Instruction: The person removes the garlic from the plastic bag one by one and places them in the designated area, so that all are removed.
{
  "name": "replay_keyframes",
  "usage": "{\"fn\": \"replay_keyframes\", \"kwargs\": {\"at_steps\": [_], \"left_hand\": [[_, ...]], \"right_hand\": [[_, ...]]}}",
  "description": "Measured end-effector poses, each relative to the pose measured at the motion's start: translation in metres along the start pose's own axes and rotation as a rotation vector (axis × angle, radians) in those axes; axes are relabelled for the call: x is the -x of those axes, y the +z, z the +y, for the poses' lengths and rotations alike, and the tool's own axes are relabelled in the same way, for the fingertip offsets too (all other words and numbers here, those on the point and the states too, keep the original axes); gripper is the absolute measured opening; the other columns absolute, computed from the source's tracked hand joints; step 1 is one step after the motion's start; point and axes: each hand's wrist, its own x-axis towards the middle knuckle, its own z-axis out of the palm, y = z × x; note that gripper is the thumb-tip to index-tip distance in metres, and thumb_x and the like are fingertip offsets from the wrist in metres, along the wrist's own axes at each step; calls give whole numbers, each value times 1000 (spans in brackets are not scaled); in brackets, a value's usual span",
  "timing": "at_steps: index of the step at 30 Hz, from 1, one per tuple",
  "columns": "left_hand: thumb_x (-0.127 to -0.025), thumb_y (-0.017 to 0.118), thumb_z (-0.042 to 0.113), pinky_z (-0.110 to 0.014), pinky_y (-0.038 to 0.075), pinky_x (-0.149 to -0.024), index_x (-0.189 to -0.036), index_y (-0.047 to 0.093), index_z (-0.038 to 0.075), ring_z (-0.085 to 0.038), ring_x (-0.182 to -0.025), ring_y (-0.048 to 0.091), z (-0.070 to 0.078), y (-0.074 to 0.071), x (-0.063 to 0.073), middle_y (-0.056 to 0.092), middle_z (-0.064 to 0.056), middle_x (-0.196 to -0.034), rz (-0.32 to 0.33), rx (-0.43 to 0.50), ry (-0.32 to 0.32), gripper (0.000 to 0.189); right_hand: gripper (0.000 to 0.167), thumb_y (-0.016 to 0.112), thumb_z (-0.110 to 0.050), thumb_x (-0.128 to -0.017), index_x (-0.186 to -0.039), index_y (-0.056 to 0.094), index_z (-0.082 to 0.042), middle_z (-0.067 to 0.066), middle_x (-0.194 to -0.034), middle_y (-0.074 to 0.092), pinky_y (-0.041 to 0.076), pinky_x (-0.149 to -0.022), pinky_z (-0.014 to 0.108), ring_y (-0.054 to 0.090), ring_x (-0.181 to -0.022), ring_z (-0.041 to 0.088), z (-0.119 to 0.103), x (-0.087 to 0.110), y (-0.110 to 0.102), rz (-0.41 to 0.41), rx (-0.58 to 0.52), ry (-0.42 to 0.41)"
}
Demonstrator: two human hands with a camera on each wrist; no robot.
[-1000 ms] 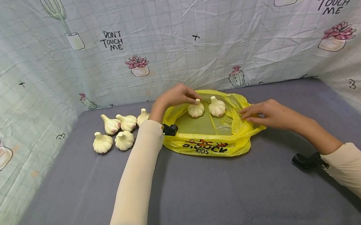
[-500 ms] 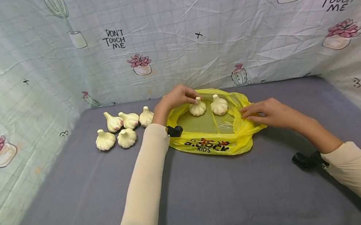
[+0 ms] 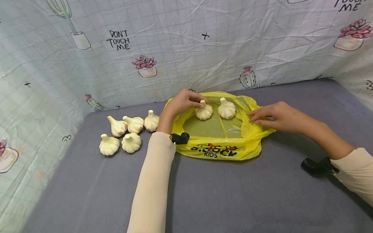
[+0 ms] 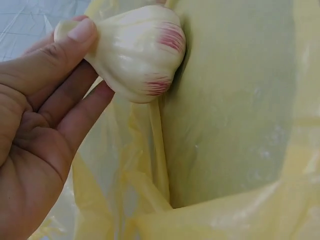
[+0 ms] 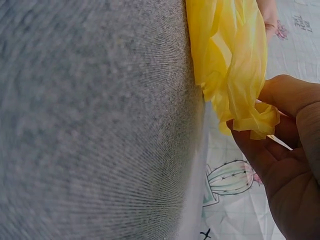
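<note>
My left hand (image 3: pixel 182 105) pinches a garlic bulb (image 3: pixel 204 112) by its neck, inside the mouth of a yellow plastic bag (image 3: pixel 219 155). In the left wrist view, the thumb and fingers hold the bulb's stem end, and pink streaks mark its base. A second garlic bulb (image 3: pixel 227 110) stands in the bag, just right of the held one. At the bag's right side, my right hand (image 3: pixel 283 117) grips the edge. The right wrist view has gathered yellow plastic (image 5: pixel 245 85) between thumb and fingers.
Several more garlic bulbs (image 3: pixel 131 142) are grouped on the grey cloth-covered table (image 3: pixel 243 201), left of the bag. A patterned curtain (image 3: pixel 178 37) hangs behind the table and along both sides.
The whole scene has shifted slightly to the right in the head view. Both hands keep their hold, and the bulbs stay where they were around the bag.
</note>
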Motion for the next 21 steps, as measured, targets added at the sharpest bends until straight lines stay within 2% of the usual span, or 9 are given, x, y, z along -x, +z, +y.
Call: {"fn": "replay_keyframes", "kwargs": {"at_steps": [4, 7, 14, 21], "left_hand": [[-94, 74, 12, -32, 54, -89, -112, 79, 9, -15, -100, 67, -5, 1, 5, 76, -3, -114, 49, 70, 1, 19], [-94, 74, 11, -34, 55, -87, -113, 79, 9, -16, -98, 67, -5, 0, 8, 76, -4, -113, 61, 112, 9, 19], [-94, 74, 9, -33, 55, -92, -110, 80, 8, -17, -104, 68, 14, -8, 14, 76, -5, -112, 60, 140, 37, 18], [-95, 73, 8, -34, 55, -94, -113, 78, 2, -18, -110, 68, 26, -17, 25, 76, -6, -112, 10, 132, 83, 20]], "right_hand": [[22, 71, -2, -94, -114, 78, -10, 14, -125, 71, 38, -50, 22, 42, -57, -2, 1, 1, -1, 2, -17, -7], [23, 71, -2, -94, -114, 78, -10, 14, -125, 71, 39, -50, 21, 43, -58, -2, 1, 2, -1, 5, -16, -18], [22, 71, -3, -95, -114, 78, -11, 11, -126, 71, 40, -53, 22, 48, -66, 0, -1, 3, -3, 3, 12, 6], [23, 71, -4, -95, -115, 78, -11, 11, -127, 70, 39, -53, 22, 46, -64, 1, -1, 6, -5, -7, 19, 18]]}}
